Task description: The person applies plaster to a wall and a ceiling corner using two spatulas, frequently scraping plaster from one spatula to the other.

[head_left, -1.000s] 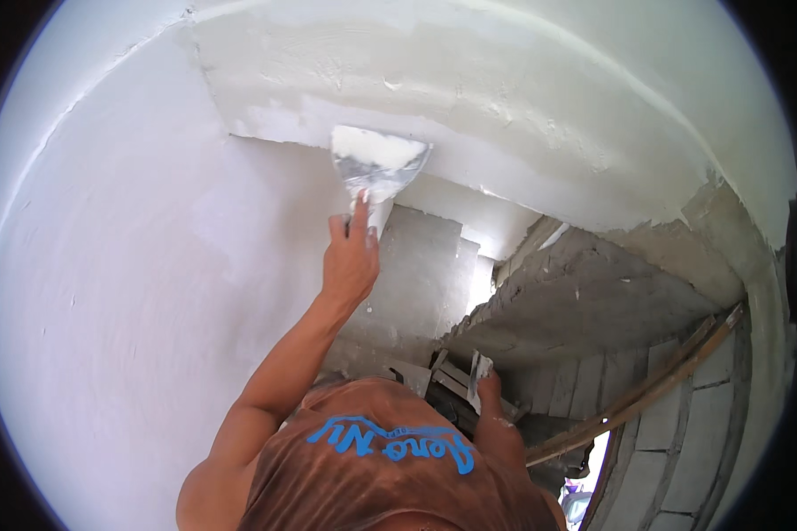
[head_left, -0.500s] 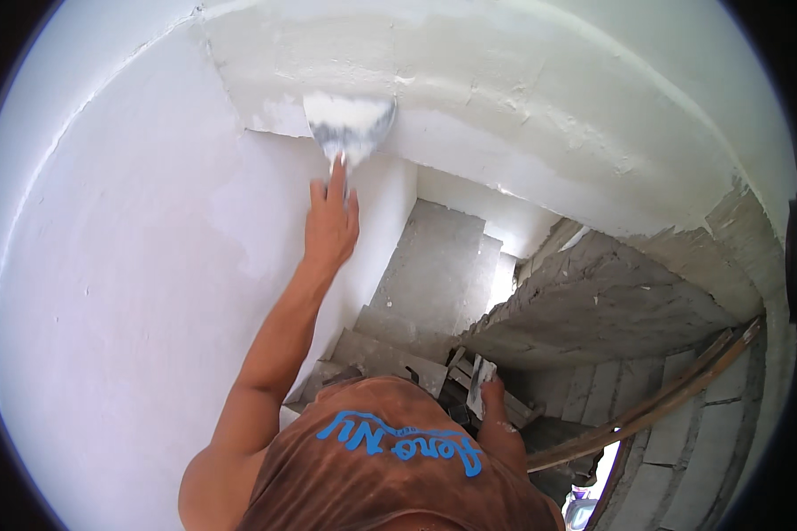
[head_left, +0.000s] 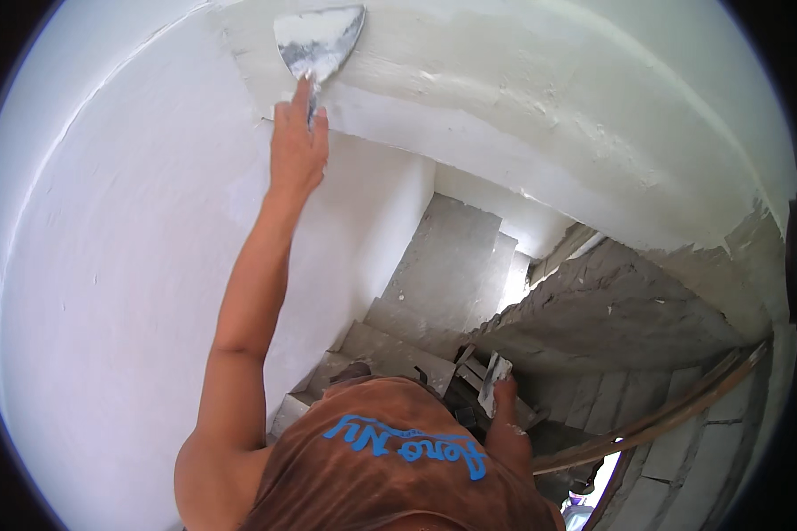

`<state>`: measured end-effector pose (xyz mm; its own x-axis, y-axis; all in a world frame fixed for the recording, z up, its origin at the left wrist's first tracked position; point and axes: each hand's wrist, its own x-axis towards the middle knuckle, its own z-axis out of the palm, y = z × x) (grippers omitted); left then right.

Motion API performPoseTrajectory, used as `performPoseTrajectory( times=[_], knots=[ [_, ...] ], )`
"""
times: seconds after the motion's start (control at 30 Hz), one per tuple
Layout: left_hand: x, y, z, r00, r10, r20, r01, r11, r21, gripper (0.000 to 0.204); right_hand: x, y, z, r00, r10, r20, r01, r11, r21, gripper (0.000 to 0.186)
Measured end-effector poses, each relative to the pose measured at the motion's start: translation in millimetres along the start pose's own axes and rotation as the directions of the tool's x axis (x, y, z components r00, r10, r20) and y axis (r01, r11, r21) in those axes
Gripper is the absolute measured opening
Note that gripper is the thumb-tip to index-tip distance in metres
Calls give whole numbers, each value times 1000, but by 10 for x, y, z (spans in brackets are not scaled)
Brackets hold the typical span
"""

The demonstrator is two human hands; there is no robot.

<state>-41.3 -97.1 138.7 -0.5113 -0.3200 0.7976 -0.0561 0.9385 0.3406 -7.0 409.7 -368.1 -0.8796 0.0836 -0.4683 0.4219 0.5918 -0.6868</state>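
Putty knife (head_left: 321, 40) at 11 o'clock, white paste across its broad blade. Where does it sit against the grip?

– Straight ahead of the left hand (head_left: 297, 152), at that hand's 12 o'clock. The blade fans out past the fingertips; the handle shows between the fingers, which are closed narrowly around it, one of them stretched toward the base of the blade. The arm reaches out long and nearly straight.

– And what lies behind the steel?

– A pale plastered band (head_left: 522, 97), curving from 11 round to 3 o'clock. The blade overlaps it in view; whether its edge touches cannot be told.

– The right hand (head_left: 506, 389)?

– Low, near 5 o'clock, beside the person's brown sleeveless shirt (head_left: 354, 487) with blue lettering across it. It holds a smaller flat tool (head_left: 492, 388) smeared with white, set at the hand's 9 o'clock. The fingers are partly hidden, so how tightly they wrap cannot be told.

– Surroundings?

– Smooth white wall (head_left: 124, 292) at 9 o'clock, grey stair steps (head_left: 447, 252) just off centre toward 2, and a wooden plank (head_left: 691, 405) slanting across at 4, in front of a grey block wall (head_left: 682, 456).
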Motion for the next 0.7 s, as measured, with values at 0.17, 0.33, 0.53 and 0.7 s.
performPoseTrajectory(
  times=[0.17,0.33,0.53,0.7],
  knots=[
    [-999,-166,428,988,-75,136,92,988,-124,55,-65,148,129,998,53,-22,-54,997,-46,46],
    [-994,-180,63,994,-76,73,83,991,-107,51,62,316,142,999,41,-6,-41,979,-199,46],
    [24,-82,-74,993,18,-120,-28,996,-82,50,69,79,52,998,16,-55,-22,994,-108,59],
    [-409,-356,569,991,100,-90,-103,994,-37,56,45,115,91,999,9,-32,-9,1000,0,58]
  ],
)
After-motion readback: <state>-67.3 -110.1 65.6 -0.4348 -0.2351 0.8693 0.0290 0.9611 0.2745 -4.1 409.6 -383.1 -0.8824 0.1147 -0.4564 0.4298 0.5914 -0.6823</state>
